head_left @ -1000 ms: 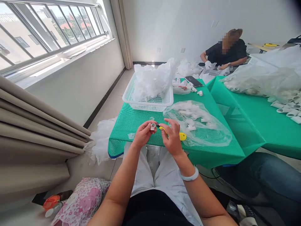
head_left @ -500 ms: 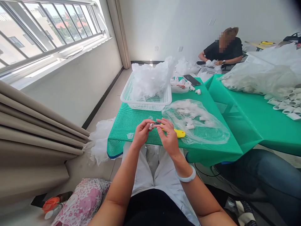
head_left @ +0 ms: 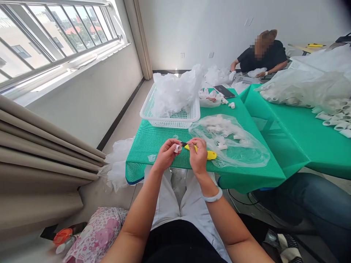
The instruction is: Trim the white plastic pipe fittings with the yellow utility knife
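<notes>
Between the fingers of my left hand (head_left: 168, 153) is a short white plastic pipe fitting (head_left: 178, 148), its round mouth facing right. My right hand (head_left: 197, 155) is closed around a yellow utility knife (head_left: 211, 155). The knife's dark blade end (head_left: 184, 144) points left and lies close to the fitting; whether it touches cannot be made out. Both hands are over the near edge of the green-covered table (head_left: 142, 146). Right of them, a clear plastic bag (head_left: 246, 157) lies spread out with several white fittings (head_left: 222, 146) on or in it.
A white basket (head_left: 172, 123) full of crumpled plastic bags stands at the back left. Behind it lie a dark tablet (head_left: 224, 91) and loose fittings. Another green table (head_left: 296, 135) at right bears a pile of fittings (head_left: 341, 118). A co-worker (head_left: 263, 54) sits at the far side.
My right hand has gone from fingers stretched near the fitting to curled round the knife, a little farther right. The fitting shows more of its opening. The co-worker's hands have moved apart.
</notes>
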`<state>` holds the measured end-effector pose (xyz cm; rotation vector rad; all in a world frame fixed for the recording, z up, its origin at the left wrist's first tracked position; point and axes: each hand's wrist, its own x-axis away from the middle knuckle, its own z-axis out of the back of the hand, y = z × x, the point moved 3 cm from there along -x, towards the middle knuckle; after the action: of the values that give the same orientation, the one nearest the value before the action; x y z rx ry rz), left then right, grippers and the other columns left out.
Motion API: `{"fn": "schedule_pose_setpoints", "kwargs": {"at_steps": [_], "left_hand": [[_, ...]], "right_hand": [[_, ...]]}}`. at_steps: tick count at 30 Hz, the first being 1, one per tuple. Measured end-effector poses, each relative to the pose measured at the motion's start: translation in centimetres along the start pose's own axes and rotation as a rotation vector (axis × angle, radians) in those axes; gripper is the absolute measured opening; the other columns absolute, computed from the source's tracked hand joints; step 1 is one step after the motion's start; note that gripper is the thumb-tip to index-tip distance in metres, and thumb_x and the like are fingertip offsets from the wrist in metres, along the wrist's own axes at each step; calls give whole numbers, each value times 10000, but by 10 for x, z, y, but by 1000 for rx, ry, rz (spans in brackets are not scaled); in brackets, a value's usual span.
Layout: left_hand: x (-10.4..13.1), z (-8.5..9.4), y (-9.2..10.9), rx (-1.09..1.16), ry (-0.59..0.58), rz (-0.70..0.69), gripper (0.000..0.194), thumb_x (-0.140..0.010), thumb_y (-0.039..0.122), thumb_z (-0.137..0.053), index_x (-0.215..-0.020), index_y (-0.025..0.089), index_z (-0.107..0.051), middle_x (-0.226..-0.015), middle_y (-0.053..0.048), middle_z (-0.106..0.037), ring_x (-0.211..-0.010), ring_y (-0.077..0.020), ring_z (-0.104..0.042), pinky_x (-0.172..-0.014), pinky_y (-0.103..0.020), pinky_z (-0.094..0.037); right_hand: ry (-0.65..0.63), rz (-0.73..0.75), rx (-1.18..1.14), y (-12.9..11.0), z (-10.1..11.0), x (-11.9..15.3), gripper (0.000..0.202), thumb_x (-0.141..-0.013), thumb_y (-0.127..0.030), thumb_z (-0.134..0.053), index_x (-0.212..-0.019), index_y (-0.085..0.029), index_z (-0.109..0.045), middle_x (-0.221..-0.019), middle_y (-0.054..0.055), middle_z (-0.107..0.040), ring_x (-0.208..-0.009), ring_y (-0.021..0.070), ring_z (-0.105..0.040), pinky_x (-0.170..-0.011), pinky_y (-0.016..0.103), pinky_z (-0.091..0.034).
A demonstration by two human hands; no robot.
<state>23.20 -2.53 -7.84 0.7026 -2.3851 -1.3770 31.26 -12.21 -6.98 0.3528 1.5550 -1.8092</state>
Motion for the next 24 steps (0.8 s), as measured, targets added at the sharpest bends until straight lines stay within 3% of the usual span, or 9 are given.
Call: {"fn": "schedule_pose_setpoints", "kwargs": {"at_steps": [3, 8, 12, 17, 24], "left_hand": [[0, 0, 0, 20, -7, -1, 281, -703, 380, -713, -834, 165, -586, -787, -11, -581, -613, -82, -484, -560, -226, -348], [-1, 1, -1, 49, -23, 9, 260, -724, 354, -702, -866, 164, -597, -819, -14, -586, -641, -80, -511, -575, -219, -364], [-2, 1, -1, 34, 42, -11, 359, -648, 336, -766, -927, 182, -602, -835, -10, -612, -704, -95, -547, -647, -229, -403], [0, 2, -3, -155, 79, -83, 268, -633, 291, -773, -816, 158, -630, -837, -24, -651, -806, -131, -577, -783, -270, -433], [2, 1, -3, -354, 32, -225, 213, -658, 269, -749, -823, 180, -650, -905, -32, -623, -940, -172, -557, -816, -286, -445]], "right_hand": [[-16, 69, 2, -3, 5, 2, 276, -920, -291, -427, -665, -223, -511, -734, 28, -568, -819, 184, -559, -767, 366, -466], [-33, 188, -2, -11, 8, 10, 91, -887, -228, -461, -881, -226, -551, -894, 57, -590, -888, 199, -549, -805, 402, -463], [-70, 236, -3, -12, 7, 13, 126, -880, -199, -444, -946, -237, -545, -916, 57, -588, -893, 200, -552, -802, 408, -470], [-55, 209, -22, -9, 8, 11, 152, -882, -153, -427, -944, -225, -546, -914, 60, -586, -902, 194, -549, -806, 393, -474], [-51, 224, -58, -8, 11, 14, 217, -877, -115, -406, -958, -230, -571, -972, 63, -545, -942, 185, -540, -814, 387, -487]]}}
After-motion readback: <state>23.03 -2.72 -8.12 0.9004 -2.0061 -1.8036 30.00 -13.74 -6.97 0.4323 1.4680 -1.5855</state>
